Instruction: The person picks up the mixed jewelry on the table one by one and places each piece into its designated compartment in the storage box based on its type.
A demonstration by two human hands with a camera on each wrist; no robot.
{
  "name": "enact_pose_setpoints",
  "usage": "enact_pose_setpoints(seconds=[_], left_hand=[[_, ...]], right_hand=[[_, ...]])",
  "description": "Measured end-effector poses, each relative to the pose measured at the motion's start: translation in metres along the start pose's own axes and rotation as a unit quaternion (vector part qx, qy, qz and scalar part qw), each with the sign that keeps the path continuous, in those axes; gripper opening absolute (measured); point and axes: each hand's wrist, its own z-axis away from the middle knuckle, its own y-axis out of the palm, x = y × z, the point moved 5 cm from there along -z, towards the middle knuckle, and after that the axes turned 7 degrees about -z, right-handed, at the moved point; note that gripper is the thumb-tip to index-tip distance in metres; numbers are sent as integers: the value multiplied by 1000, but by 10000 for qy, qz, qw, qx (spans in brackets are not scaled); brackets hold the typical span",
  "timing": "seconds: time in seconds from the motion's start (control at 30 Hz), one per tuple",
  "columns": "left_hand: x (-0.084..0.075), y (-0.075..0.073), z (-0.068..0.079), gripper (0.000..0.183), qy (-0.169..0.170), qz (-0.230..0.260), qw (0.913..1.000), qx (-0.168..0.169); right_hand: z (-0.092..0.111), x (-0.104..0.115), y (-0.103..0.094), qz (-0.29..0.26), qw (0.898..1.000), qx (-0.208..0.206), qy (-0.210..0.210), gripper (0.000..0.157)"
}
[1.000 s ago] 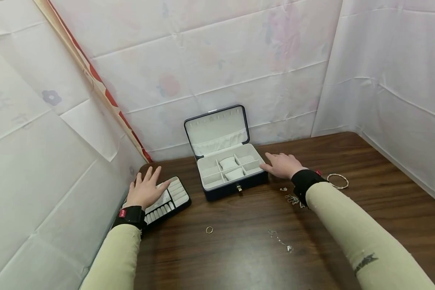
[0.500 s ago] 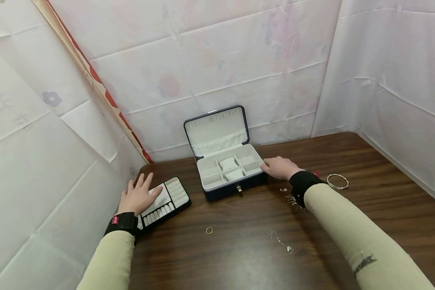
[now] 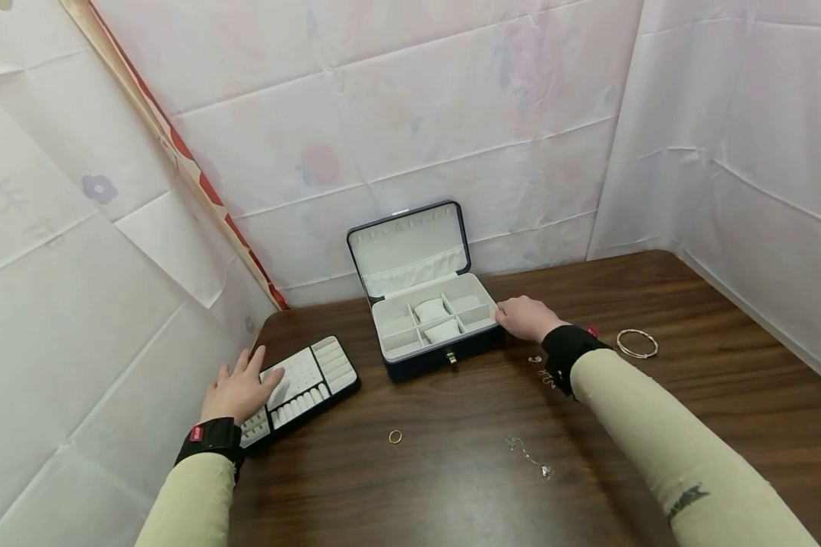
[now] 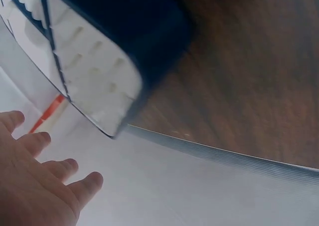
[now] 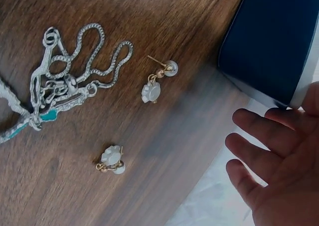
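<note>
My left hand (image 3: 238,389) hovers over the left end of a jewelry tray (image 3: 299,374), fingers spread, holding nothing. The tray is dark-edged with white ring rolls and a dotted panel; part of it is hidden beneath the hand. In the left wrist view, the fingers are apart from the tray's dark blue side (image 4: 134,21). My right hand (image 3: 525,317) touches the right rim of an open navy jewelry box (image 3: 410,368), its fingers loosely bent beside the corner. White dividers and two small cushions (image 3: 431,308) fill the box. Two pearl earrings (image 5: 151,90) lie near this hand.
A silver chain (image 5: 89,61) lies by the earrings, partly under the right wrist. A bangle (image 3: 636,343) lies farther right. A gold ring (image 3: 394,437) and a pendant necklace (image 3: 530,457) lie nearer on the wooden table (image 3: 451,501). Curtains (image 3: 492,152) hang behind.
My left hand has shifted left and toward me, uncovering more of the tray. The right hand has moved slightly down and in against the box's right side. The box stays put.
</note>
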Motion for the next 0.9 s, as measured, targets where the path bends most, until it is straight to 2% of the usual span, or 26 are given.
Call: enact_pose_setpoints(seconds=[0.27, 0.57, 0.9], left_hand=[[22, 7, 9, 90, -299, 74, 9994, 185], [35, 16, 12, 93, -265, 100, 9994, 200], [43, 25, 16, 96, -278, 103, 9984, 487]], right_hand=[[1, 4, -3, 185, 9998, -14, 18, 29], [2, 4, -2, 184, 9998, -14, 52, 30], [2, 2, -1, 131, 9998, 42, 110, 31]])
